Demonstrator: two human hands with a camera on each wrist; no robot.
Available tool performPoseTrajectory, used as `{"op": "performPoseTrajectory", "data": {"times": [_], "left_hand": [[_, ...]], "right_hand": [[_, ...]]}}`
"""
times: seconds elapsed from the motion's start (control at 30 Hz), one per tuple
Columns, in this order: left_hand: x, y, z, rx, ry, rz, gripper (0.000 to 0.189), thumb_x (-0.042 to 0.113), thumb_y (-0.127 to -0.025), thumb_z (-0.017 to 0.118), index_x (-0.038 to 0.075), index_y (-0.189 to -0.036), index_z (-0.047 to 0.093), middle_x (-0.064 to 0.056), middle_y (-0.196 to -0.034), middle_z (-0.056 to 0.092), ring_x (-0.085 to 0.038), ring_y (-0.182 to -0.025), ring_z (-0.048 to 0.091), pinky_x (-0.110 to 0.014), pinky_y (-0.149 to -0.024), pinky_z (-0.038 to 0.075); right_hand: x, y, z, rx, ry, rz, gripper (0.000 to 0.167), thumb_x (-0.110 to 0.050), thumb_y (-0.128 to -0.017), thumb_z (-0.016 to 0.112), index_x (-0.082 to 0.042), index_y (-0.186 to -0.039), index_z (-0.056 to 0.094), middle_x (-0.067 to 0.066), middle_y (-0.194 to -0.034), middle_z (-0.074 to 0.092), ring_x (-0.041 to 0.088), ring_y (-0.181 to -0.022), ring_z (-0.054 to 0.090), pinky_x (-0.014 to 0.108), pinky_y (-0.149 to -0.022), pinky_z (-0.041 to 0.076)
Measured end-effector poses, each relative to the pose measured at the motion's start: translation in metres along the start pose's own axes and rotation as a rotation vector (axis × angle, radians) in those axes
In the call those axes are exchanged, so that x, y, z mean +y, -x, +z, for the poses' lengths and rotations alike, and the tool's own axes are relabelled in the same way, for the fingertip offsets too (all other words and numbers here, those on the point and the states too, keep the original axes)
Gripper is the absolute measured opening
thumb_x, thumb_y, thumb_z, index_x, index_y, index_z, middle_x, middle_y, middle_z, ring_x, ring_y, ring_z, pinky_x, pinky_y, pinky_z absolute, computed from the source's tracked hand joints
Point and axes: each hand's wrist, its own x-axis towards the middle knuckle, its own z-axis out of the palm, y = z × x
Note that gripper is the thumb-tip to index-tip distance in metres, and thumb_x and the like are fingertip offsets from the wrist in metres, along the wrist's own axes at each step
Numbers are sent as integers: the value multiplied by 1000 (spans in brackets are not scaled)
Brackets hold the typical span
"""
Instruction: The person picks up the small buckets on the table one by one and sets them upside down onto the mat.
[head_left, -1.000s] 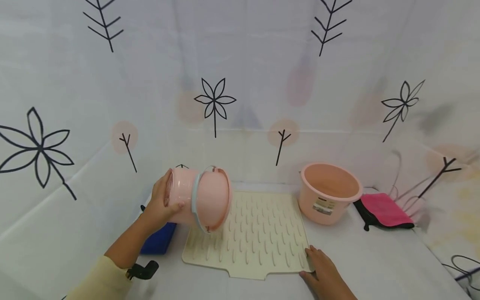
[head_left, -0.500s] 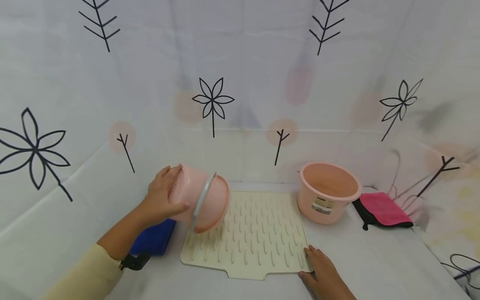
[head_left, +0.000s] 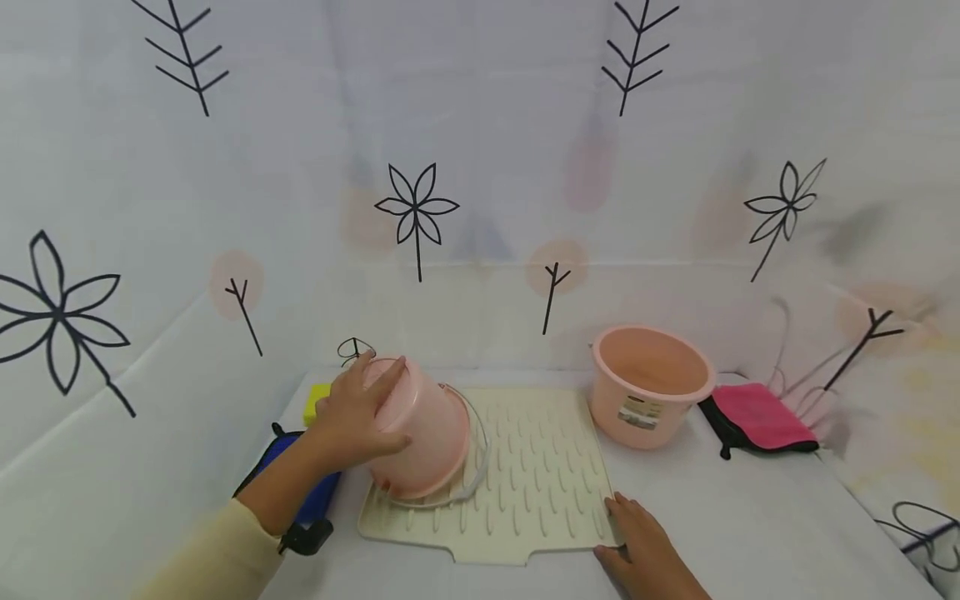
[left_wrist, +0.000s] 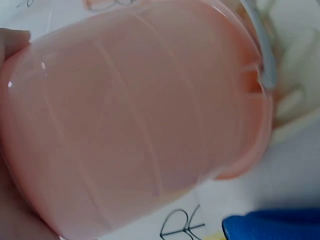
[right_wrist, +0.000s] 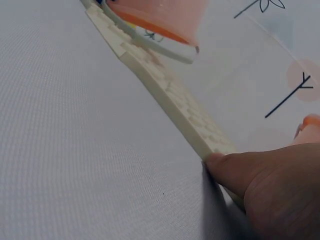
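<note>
My left hand [head_left: 358, 415] grips a pink bucket [head_left: 429, 446] round its base, thumb along its side. The bucket is tipped over, its mouth turned down and to the right above the left part of a cream ridged dish drying mat [head_left: 540, 467]. In the right wrist view a gap shows between the bucket's rim and the mat. Its pale grey handle [head_left: 480, 467] hangs loose. At the mat's near right corner my right hand [head_left: 651, 550] holds the edge, the thumb [right_wrist: 232, 167] against the front side. The bucket's inside is hidden.
A second pink bucket [head_left: 647, 400] stands upright behind the mat's right side. Right of it lies a pink and black pouch [head_left: 765, 417]. A blue pouch [head_left: 318, 496] lies under my left forearm, with a yellow thing [head_left: 315, 402] behind it. A patterned white cloth [head_left: 480, 167] hangs behind.
The left hand has tipped the bucket further over, mouth downward, and lowered it toward the mat. Its handle has swung down to the right. The right hand stays at the mat's corner.
</note>
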Motion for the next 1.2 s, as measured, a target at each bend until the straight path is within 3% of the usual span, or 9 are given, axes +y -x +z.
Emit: {"op": "performPoseTrajectory", "data": {"times": [0.17, 0.3, 0.53, 0.77, 1.03, 1.13, 1.2], "left_hand": [[21, 2, 9, -31, -107, 69, 117, 71, -71, 80, 55, -164, 11, -6, -177, 1, -49, -155, 17, -75, -100, 36], [38, 0, 10, -53, -179, 105, 113, 72, -73, 77, 53, -164, 14, -5, -177, 0, -50, -156, 16, -79, -102, 34], [50, -11, 17, -89, -259, 125, 111, 72, -71, 76, 52, -164, 20, -6, -177, 4, -51, -155, 16, -77, -101, 36], [51, -29, 13, -187, -241, 107, 108, 70, -73, 74, 49, -165, 23, -10, -175, 12, -54, -153, 19, -78, -97, 37], [48, -46, 14, -270, -167, 105, 103, 71, -74, 73, 47, -164, 27, -11, -175, 16, -56, -154, 18, -81, -102, 32], [46, -48, 14, -266, -144, 103, 104, 74, -74, 75, 46, -163, 31, -12, -175, 17, -56, -154, 18, -81, -103, 31], [43, -49, 17, -229, -133, 109, 103, 79, -73, 74, 45, -162, 35, -13, -175, 18, -54, -154, 19, -80, -106, 30]], "right_hand": [[1, 1, 0, -5, 11, -1, 96, -54, -88, 78, 1, -158, 40, 24, -168, 31, 49, -153, 28, 71, -119, 27], [1, 1, 0, 4, 27, -18, 96, -56, -91, 75, 2, -158, 39, 24, -169, 29, 50, -153, 27, 71, -118, 28], [3, 0, -1, 9, 45, -31, 94, -54, -92, 75, 2, -158, 39, 25, -168, 30, 50, -152, 29, 71, -118, 29], [2, -1, 0, -5, 42, -13, 96, -56, -90, 76, 1, -159, 39, 24, -168, 29, 48, -153, 29, 70, -118, 29], [4, 2, -1, 1, 37, -16, 94, -53, -91, 76, 1, -159, 39, 24, -168, 30, 48, -152, 29, 70, -117, 30], [3, 3, -1, -5, 26, -17, 96, -56, -91, 76, 1, -159, 39, 23, -168, 30, 48, -153, 29, 70, -118, 29], [3, 3, -1, -8, 24, -9, 97, -57, -90, 75, 0, -159, 39, 22, -169, 29, 48, -154, 28, 70, -118, 29]]}}
